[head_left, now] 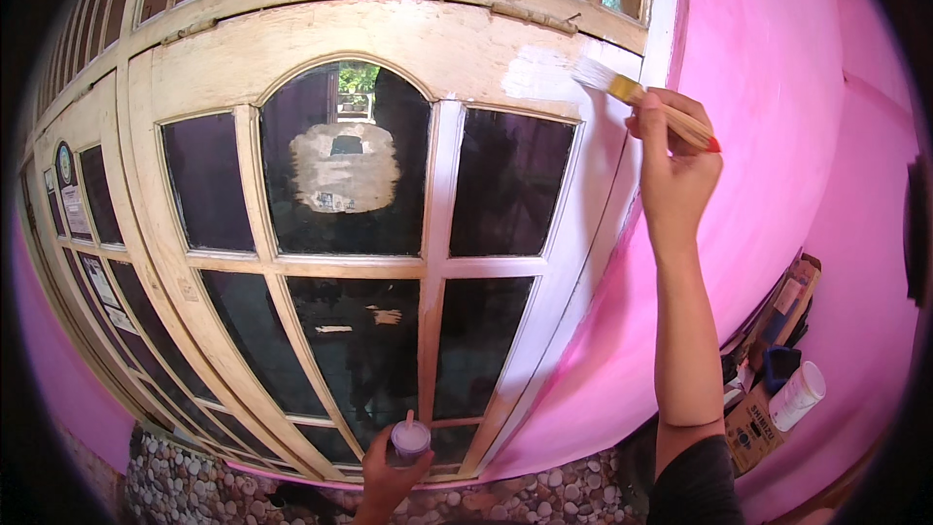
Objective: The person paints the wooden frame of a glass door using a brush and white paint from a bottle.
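My right hand [677,157] grips a paintbrush [624,87] by its wooden, red-tipped handle. The white bristles touch the top rail of a cream wooden window frame [389,29], near its right corner. Fresh white paint [537,72] lies on the rail left of the bristles. White also covers the right stile and some of the bars between the dark panes. Low in the picture, my left hand [392,472] is wrapped round a small plastic cup [411,438] of pale paint, from which a little stick rises.
A pink wall [758,87] curves away on the right. Beside it stand a cardboard box [753,433], a white tub [797,396] and other clutter. Pebble-patterned flooring [544,491] runs below. Hinges [533,19] and slatted bars are above; papers [107,292] show on the left panes.
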`<state>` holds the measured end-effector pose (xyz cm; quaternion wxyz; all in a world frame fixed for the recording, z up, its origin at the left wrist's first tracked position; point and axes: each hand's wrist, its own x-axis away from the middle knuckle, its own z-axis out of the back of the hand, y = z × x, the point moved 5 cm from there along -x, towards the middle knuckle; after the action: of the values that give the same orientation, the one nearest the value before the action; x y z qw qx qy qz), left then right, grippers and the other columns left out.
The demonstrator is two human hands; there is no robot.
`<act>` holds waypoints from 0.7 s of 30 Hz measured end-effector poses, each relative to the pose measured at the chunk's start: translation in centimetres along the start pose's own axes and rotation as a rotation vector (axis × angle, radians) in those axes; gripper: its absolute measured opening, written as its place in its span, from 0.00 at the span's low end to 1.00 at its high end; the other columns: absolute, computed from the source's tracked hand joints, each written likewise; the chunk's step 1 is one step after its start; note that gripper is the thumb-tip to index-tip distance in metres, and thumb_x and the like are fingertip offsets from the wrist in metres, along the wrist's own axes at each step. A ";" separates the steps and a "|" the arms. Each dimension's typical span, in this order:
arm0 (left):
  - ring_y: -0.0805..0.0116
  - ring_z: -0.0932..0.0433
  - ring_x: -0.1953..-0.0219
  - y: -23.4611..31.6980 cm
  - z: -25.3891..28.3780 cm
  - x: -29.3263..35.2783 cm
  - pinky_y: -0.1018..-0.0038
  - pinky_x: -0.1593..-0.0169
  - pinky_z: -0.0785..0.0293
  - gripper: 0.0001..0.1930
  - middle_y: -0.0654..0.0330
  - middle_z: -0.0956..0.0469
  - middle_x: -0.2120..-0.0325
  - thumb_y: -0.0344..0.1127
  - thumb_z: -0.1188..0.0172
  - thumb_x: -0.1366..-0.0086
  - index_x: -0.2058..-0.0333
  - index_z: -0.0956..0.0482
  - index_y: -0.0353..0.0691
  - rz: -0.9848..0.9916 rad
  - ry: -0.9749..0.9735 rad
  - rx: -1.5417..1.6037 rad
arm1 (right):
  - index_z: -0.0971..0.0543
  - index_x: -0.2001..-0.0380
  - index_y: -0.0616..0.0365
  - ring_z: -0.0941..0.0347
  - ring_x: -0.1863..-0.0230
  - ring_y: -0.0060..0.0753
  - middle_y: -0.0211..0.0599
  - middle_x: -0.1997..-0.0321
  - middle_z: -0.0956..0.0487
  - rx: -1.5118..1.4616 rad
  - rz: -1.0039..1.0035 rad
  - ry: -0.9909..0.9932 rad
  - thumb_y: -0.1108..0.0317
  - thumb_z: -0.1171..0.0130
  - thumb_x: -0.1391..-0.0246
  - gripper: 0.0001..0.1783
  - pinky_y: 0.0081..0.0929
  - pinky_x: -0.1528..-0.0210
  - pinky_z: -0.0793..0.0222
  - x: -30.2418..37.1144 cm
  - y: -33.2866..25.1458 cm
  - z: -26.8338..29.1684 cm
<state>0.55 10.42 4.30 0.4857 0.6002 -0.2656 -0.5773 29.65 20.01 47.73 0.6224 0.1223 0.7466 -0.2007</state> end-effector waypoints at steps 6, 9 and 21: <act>0.63 0.17 0.53 -0.4 0.2 -0.3 0.67 0.46 0.22 0.34 0.51 0.17 0.56 0.32 0.19 0.49 0.46 0.25 0.28 -0.034 0.010 -0.043 | 0.18 0.58 0.67 0.17 0.64 0.25 0.37 0.63 0.15 -0.208 0.025 -0.039 0.69 0.35 0.34 0.10 0.23 0.58 0.20 0.1 -2.9 -2.5; 0.64 0.17 0.53 -0.5 -0.4 -0.4 0.67 0.47 0.22 0.34 0.51 0.17 0.55 0.32 0.19 0.49 0.46 0.25 0.28 -0.028 -0.015 -0.029 | 0.18 0.58 0.67 0.17 0.64 0.25 0.38 0.63 0.15 -0.188 0.053 -0.098 0.69 0.35 0.34 0.10 0.21 0.60 0.21 -0.1 -3.4 -4.0; 0.65 0.17 0.53 -0.5 0.1 -0.5 0.68 0.47 0.22 0.35 0.51 0.17 0.56 0.33 0.19 0.49 0.45 0.25 0.28 -0.045 -0.017 -0.066 | 0.18 0.58 0.68 0.17 0.64 0.28 0.39 0.63 0.15 -0.134 -0.021 0.024 0.66 0.36 0.33 0.12 0.24 0.60 0.20 -0.3 -2.2 -0.6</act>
<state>0.24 11.02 4.05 0.4899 0.5848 -0.2367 -0.6017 28.24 18.35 48.43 0.6181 0.0750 0.7670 -0.1553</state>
